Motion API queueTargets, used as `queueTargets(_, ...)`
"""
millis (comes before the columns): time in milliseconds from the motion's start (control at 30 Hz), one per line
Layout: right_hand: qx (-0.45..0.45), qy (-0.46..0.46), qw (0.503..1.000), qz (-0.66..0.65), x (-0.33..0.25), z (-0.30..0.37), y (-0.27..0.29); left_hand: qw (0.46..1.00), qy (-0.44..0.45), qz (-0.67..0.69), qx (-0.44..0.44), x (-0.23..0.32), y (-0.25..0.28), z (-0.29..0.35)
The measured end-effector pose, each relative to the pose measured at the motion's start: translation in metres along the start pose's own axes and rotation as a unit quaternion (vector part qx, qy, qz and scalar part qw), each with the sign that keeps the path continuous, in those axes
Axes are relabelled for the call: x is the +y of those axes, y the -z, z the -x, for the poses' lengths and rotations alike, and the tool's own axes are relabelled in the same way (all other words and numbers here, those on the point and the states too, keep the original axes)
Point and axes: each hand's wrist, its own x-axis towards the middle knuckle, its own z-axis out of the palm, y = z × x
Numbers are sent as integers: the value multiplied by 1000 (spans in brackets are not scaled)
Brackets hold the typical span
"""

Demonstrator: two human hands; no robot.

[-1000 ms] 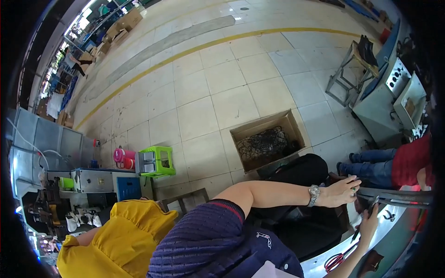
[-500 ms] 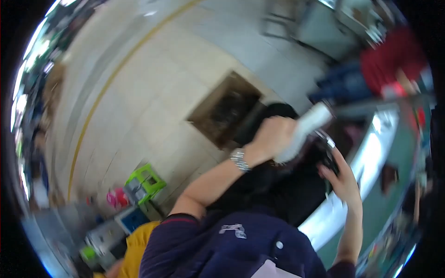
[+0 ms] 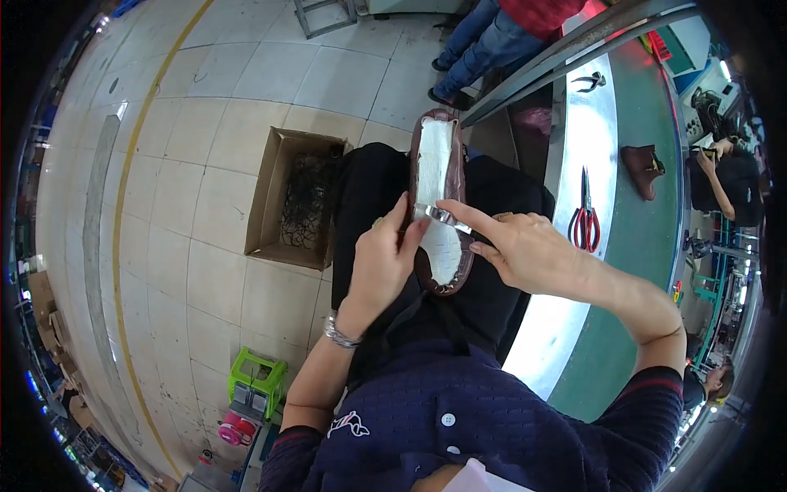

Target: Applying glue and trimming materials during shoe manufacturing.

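Observation:
A brown leather boot (image 3: 421, 156) rests sole-up on my black-trousered lap, its pale bottom (image 3: 435, 156) facing me. My left hand (image 3: 382, 258) grips the boot's left side, thumb over the edge of the bottom. From the right, my right hand (image 3: 516, 246) closes on a shiny silvery band (image 3: 443, 216) lying across the boot's narrow middle. Its index finger is stretched along the band, and the thumb is bent below. The band's exact kind is unclear. Stitches or small nails show round the boot's near end.
To my left, a cardboard box (image 3: 264, 197) on the floor holds dark stringy scraps. A metal-topped bench (image 3: 537, 328) at my right carries red-handled pliers (image 3: 584, 225), pincers (image 3: 592, 81) and another brown boot (image 3: 642, 170). A green stool (image 3: 258, 373) stands lower left; a person (image 3: 500, 41) stands ahead.
The boot has come down from a tilted position at the right to lie lengthwise on my lap. Both hands have come together over it, and the view has turned.

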Motion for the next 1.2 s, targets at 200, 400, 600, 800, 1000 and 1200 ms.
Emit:
queueTargets(200,46,3,998,-53,6,5,-18,718,143,667,-141,-10,-9,-28)
queueTargets(400,-15,33,999,4,20,1,21,815,148,554,-79,-1,-17,-40)
queueTargets(600,212,210,954,9,21,-37,72,856,177,477,-88,13,-14,-41)
queueTargets(800,57,116,961,243,41,-56,68,850,173,492,-81,-3,-14,-45)
queueTargets(1000,78,73,986,130,51,-55,43,843,190,494,-98,2,-14,-44)
queueTargets(1200,111,91,988,56,41,-41,39,847,204,477,-114,12,-7,-45)
